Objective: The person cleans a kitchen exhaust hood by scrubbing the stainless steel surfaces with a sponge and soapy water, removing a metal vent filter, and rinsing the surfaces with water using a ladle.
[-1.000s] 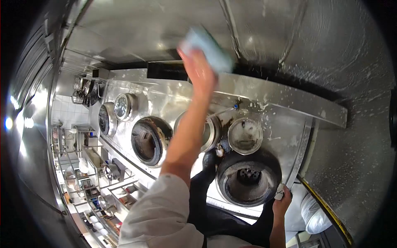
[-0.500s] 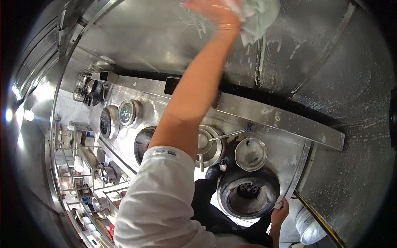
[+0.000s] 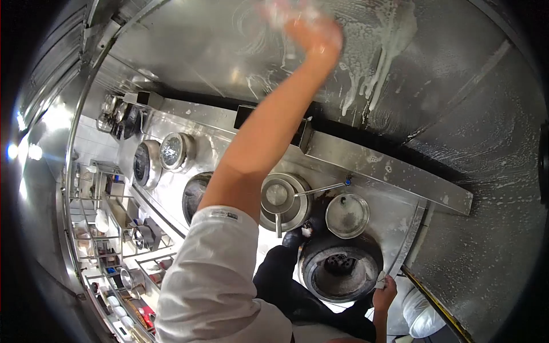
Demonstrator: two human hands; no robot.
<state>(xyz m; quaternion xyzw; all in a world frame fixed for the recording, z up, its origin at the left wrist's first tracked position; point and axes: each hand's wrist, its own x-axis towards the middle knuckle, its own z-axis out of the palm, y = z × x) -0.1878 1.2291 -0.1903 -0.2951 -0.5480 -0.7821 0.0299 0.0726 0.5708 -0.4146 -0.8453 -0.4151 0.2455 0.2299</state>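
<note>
My left hand (image 3: 313, 30) is raised against the steel wall (image 3: 200, 51), smeared by motion and wet with suds. I cannot make out its fingers or whether it holds anything. White foam (image 3: 394, 34) lies on the wall to its right and runs down in streaks. Low on the right, my right hand (image 3: 385, 294) is closed at the front corner of the steel counter (image 3: 403, 246), beside the round wok burner (image 3: 341, 277). A small whitish patch shows at its fingertips.
Behind the burner sits a round metal pan (image 3: 347, 216). A strainer (image 3: 277, 194) rests over a larger pot left of it. A steel ledge (image 3: 389, 166) runs along the wall. Shelves with kitchenware (image 3: 120, 257) stand at left; a wrapped white bundle (image 3: 423, 311) is at lower right.
My left hand has shifted slightly down and right in view. A thick pale mass beside it now appears as foam streaks running down the wall. My right hand stays at the counter corner.
</note>
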